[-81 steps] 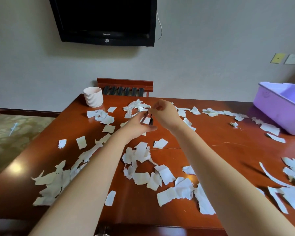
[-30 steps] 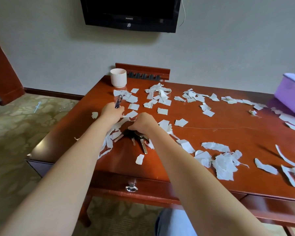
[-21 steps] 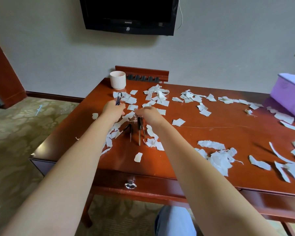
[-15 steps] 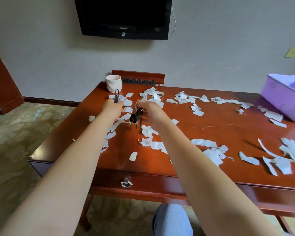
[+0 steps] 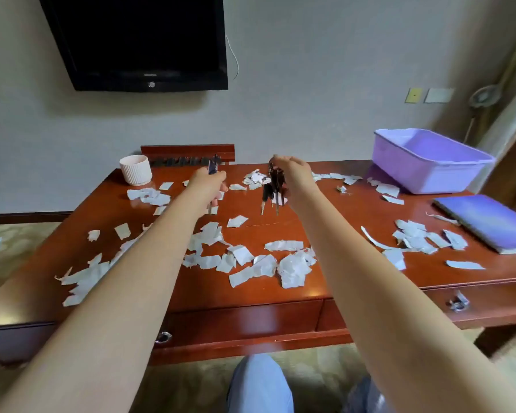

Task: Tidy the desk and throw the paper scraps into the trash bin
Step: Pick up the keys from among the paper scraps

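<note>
Scrap-littered surface (image 5: 358, 204) left of purple tub (image 5: 429, 165): keys (image 5: 273, 186) pinched by fingers (image 5: 282, 159) of right hand (image 5: 297, 178), small dark item (image 5: 213, 167) gripped by left hand (image 5: 207, 183), could be dropped among paper scraps (image 5: 292, 266).

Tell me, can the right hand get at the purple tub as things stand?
Probably yes: only flat paper scraps lie between the right hand and the purple tub, which is open-topped. Its fingers, though, grip a bunch of keys.

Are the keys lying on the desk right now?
No, the right hand holds the bunch of keys up, dangling above the desk.
</note>
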`<state>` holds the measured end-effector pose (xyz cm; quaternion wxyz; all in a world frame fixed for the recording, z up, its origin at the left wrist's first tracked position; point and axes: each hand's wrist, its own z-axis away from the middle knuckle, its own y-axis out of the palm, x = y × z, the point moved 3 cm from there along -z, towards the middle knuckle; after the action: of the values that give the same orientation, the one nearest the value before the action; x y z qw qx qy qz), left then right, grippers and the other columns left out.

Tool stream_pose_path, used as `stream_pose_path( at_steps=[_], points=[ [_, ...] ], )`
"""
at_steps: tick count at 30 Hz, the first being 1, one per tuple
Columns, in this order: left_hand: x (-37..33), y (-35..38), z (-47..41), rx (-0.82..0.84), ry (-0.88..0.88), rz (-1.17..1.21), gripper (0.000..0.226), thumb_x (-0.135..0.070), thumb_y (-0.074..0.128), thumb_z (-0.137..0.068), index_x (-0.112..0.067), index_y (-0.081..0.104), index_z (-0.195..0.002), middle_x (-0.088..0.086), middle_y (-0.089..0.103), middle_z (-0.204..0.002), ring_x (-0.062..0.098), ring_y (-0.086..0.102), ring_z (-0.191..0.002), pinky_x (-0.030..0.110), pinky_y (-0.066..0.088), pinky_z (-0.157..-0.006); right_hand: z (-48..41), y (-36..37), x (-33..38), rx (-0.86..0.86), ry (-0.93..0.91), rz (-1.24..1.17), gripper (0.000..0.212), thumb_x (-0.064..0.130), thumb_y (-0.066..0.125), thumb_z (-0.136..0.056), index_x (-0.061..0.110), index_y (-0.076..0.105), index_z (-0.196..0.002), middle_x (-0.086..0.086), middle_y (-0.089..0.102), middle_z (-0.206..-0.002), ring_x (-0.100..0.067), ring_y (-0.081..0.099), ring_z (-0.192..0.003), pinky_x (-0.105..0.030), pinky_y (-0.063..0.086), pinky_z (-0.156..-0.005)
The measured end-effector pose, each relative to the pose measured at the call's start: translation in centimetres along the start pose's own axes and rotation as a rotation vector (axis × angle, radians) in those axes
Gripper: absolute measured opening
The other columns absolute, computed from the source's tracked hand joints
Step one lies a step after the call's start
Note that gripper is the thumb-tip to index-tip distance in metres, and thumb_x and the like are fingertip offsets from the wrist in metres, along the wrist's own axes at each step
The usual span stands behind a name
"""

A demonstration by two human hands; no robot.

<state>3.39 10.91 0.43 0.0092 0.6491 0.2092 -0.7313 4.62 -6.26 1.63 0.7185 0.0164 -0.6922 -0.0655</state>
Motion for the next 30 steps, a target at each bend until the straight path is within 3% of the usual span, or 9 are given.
stream_pose_path(
  at_steps=[4,8,11,14,18,22,25,28,30],
  points=[
    [-2.4,5.6,0.4,0.108,0.026,0.013,0.025,-0.025,0.049,-0.094,-0.011,0.052,-0.115,0.005,0.053,-0.08,0.01,0.04,-0.056,0.02,0.034,-0.047,-0.9,-6.7,1.8,-0.108,-0.02,-0.061,0.01,0.013,0.063,-0.086,0.012,0.057,-0.078,-0.011,0.06,-0.085,-0.029,0.059,-0.081,-0.044,0.052,-0.085],
    [-5.1,12.0,0.7,0.2,0.058,-0.006,0.022,-0.022,0.05,-0.093,-0.006,0.055,-0.107,0.006,0.055,-0.078,0.01,0.039,-0.053,0.021,0.033,-0.047,-1.7,-13.1,3.5,-0.187,-0.053,-0.074,0.013,0.012,0.062,-0.087,0.015,0.056,-0.076,-0.004,0.055,-0.073,-0.019,0.055,-0.066,-0.029,0.05,-0.068],
    [-7.5,17.0,0.7,0.253,0.091,-0.013,0.013,-0.019,0.048,-0.095,-0.011,0.048,-0.105,0.003,0.059,-0.078,0.01,0.041,-0.054,0.019,0.035,-0.046,-3.1,-17.8,4.4,-0.23,-0.087,-0.093,0.017,0.01,0.062,-0.084,0.014,0.056,-0.069,-0.004,0.051,-0.062,-0.022,0.051,-0.059,-0.035,0.048,-0.069],
    [-9.1,22.1,0.2,0.328,0.111,-0.048,0.013,-0.019,0.048,-0.094,-0.011,0.048,-0.105,0.003,0.06,-0.08,0.01,0.042,-0.055,0.019,0.035,-0.047,-5.0,-22.1,5.4,-0.27,-0.151,-0.047,0.012,0.007,0.059,-0.085,0.011,0.056,-0.074,-0.009,0.048,-0.067,-0.021,0.045,-0.061,-0.027,0.044,-0.06],
    [-10.4,29.4,-2.0,0.431,0.102,-0.105,0.011,-0.016,0.048,-0.093,-0.009,0.052,-0.101,0.006,0.061,-0.084,0.01,0.041,-0.055,0.018,0.031,-0.043,-9.0,-28.1,6.3,-0.335,-0.171,0.056,0.011,0.019,0.062,-0.082,0.016,0.059,-0.072,-0.009,0.053,-0.072,-0.022,0.048,-0.066,-0.03,0.042,-0.066],
    [-13.3,36.7,-5.6,0.451,0.145,-0.143,0.007,-0.013,0.048,-0.091,-0.01,0.054,-0.09,0.005,0.056,-0.078,0.013,0.038,-0.055,0.02,0.027,-0.044,-14.1,-33.9,7.0,-0.364,-0.198,0.09,0.024,0.012,0.053,-0.09,0.017,0.055,-0.066,-0.005,0.051,-0.065,-0.014,0.046,-0.052,-0.015,0.037,-0.047],
    [-16.0,42.1,-8.5,0.493,0.16,-0.145,0.015,-0.01,0.045,-0.091,-0.014,0.046,-0.076,0.002,0.047,-0.071,0.012,0.033,-0.051,0.02,0.023,-0.042,-17.8,-37.3,7.9,-0.416,-0.217,0.121,0.027,0.012,0.055,-0.091,0.019,0.054,-0.065,0.0,0.053,-0.061,-0.008,0.049,-0.046,-0.018,0.039,-0.049],
    [-18.5,47.0,-11.4,0.536,0.138,-0.103,0.017,-0.008,0.042,-0.091,-0.015,0.04,-0.075,0.003,0.04,-0.068,0.012,0.028,-0.048,0.013,0.018,-0.037,-21.1,-40.1,8.7,-0.455,-0.206,0.087,0.021,0.013,0.057,-0.092,0.019,0.056,-0.071,-0.001,0.054,-0.065,-0.015,0.052,-0.058,-0.024,0.044,-0.058],
    [-19.8,49.9,-12.8,0.559,0.106,-0.088,0.018,-0.008,0.042,-0.092,-0.015,0.039,-0.075,0.003,0.04,-0.067,0.013,0.026,-0.047,0.013,0.018,-0.037,-22.7,-41.6,9.0,-0.47,-0.192,0.057,0.021,0.009,0.056,-0.091,0.016,0.057,-0.071,-0.005,0.052,-0.064,-0.015,0.048,-0.055,-0.022,0.042,-0.053]
  ],
)
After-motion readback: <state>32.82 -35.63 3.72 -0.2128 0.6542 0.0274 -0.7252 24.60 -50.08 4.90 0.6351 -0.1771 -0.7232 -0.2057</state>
